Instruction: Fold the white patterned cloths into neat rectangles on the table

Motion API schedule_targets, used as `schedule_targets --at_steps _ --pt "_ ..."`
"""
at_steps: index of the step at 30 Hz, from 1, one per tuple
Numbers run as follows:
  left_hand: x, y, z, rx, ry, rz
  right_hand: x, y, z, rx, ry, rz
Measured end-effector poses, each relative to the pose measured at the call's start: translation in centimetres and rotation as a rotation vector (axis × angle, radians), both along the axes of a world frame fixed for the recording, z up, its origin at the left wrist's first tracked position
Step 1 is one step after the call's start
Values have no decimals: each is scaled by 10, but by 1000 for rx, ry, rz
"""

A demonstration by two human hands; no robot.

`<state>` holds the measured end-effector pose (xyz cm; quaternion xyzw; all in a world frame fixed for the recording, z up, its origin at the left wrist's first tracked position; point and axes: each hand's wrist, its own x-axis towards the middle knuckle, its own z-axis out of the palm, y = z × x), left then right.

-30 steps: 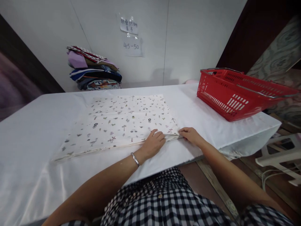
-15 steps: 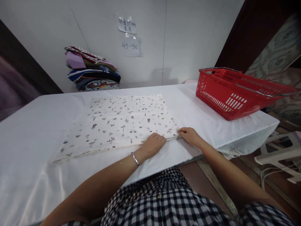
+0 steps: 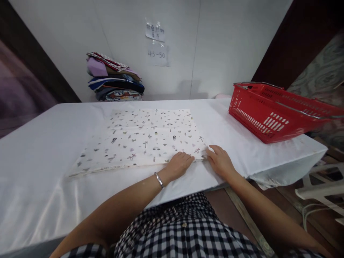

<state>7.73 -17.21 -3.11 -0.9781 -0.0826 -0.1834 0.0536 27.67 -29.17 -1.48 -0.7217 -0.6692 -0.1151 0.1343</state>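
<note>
Item: folded printed cloth (image 3: 145, 139), cream with small scattered motifs. It is laid flat on the white-covered table (image 3: 40, 168), near the front edge and roughly in the middle of the tabletop. Its near right corner is flanked by both hands.

Left hand (image 3: 178, 165): it is rested palm down on the near edge of the cloth, fingers (image 3: 188, 158) loosely curled over the hem. Nothing is seen to be pinched or lifted; the hand is merely pressed on the fabric. A thin silver bracelet (image 3: 159, 180) is worn on the wrist.

Right hand (image 3: 220, 161): it is laid flat and open on the table cover, just beside the cloth's corner, with the fingertips (image 3: 209, 153) at the corner edge. Whether the corner is actually gripped cannot be told.

Other entries: a red basket (image 3: 271, 114) with wire handles is set at the right end of the table, well apart from the cloth. A stack of folded fabrics (image 3: 115, 79) is placed at the far left against the wall. Two paper notes (image 3: 157, 44) are fixed to the wall above. A checked shirt (image 3: 185, 229) is worn by the person.
</note>
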Motion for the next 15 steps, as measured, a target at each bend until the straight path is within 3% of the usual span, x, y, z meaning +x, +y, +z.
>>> schedule_targets --at_steps 5,11,15 --pt "2 -4 -2 -51 -36 54 -22 13 -8 55 88 281" --pt "9 -5 -5 -231 -23 223 -34 32 -24 -30 107 323" --pt "9 -6 -5 -234 -17 223 -31 33 -28 -13 61 353"
